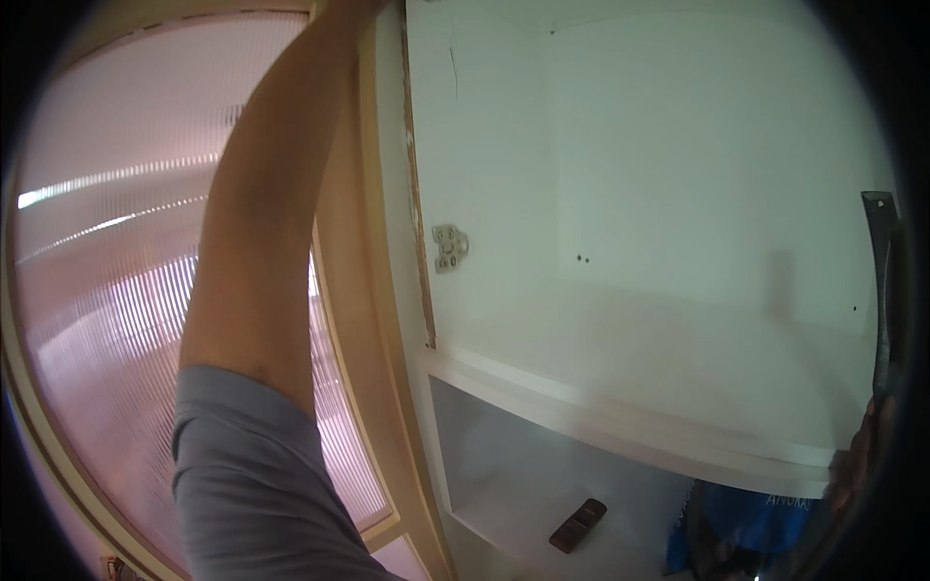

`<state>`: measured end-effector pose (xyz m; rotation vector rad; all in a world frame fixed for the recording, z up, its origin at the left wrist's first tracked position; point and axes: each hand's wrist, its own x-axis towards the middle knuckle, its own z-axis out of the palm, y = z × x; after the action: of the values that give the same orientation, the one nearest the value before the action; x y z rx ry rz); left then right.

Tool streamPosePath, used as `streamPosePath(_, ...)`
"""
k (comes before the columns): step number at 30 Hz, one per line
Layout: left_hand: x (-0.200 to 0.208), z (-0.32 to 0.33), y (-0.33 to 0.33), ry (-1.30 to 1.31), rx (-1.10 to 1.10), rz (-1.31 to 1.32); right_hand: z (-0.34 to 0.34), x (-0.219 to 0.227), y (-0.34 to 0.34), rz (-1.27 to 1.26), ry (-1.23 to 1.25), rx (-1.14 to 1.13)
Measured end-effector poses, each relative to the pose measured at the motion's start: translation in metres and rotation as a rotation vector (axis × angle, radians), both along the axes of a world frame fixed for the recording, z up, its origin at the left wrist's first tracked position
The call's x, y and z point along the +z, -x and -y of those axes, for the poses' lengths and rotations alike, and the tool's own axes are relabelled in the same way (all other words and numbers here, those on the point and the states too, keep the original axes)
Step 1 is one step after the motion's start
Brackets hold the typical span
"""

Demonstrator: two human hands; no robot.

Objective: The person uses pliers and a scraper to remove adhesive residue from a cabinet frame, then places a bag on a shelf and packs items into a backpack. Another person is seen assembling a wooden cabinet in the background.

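My left arm, in a grey sleeve, reaches straight up beside the cabinet's left edge; its hand lies beyond the top of the picture. At the far right rim my right hand [856, 460] shows only in part, dark and cut off by the lens edge. Its fingers seem closed around the lower part of a long dark handle [880, 281] with a small hole at its upper end. What the handle belongs to is hidden. Behind it is the white cabinet compartment [678, 174], which has a metal hinge plate [449, 249] on its left inner wall.
A lower shelf holds a dark remote control [578, 525] and a blue bag [751, 528]. A white ledge [620, 416] divides it from the upper compartment. On the left stands a ribbed translucent panel [116, 242] in a cream frame [373, 387].
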<state>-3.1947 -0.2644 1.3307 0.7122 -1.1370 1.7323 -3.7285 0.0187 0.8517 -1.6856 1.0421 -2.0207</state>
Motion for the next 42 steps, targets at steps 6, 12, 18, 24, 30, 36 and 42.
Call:
streamPosePath(6,-0.028,-0.032,0.026,-0.187,0.389,-0.143,0.026,-0.012,0.009,0.031,-0.004,-0.052)
streamPosePath(12,-0.007,-0.064,0.008,-0.442,0.254,0.064,0.029,-0.032,0.033,0.071,0.051,-0.158)
streamPosePath(18,-0.036,-0.038,0.019,-0.280,0.223,-0.028,0.017,-0.017,0.018,0.041,0.008,-0.110)
streamPosePath(24,-0.030,-0.050,0.012,-0.399,0.348,0.058,0.004,-0.002,0.009,-0.013,-0.056,-0.021)
streamPosePath(30,-0.014,-0.055,0.004,-0.547,0.262,-0.005,-0.011,0.004,0.001,-0.044,-0.128,0.035)
streamPosePath(36,-0.043,-0.052,0.016,-0.446,0.407,-0.030,-0.015,0.008,-0.003,-0.060,-0.131,0.060)
streamPosePath(42,-0.095,-0.054,0.026,-0.434,0.410,-0.087,-0.010,0.003,0.004,-0.072,-0.068,0.063)
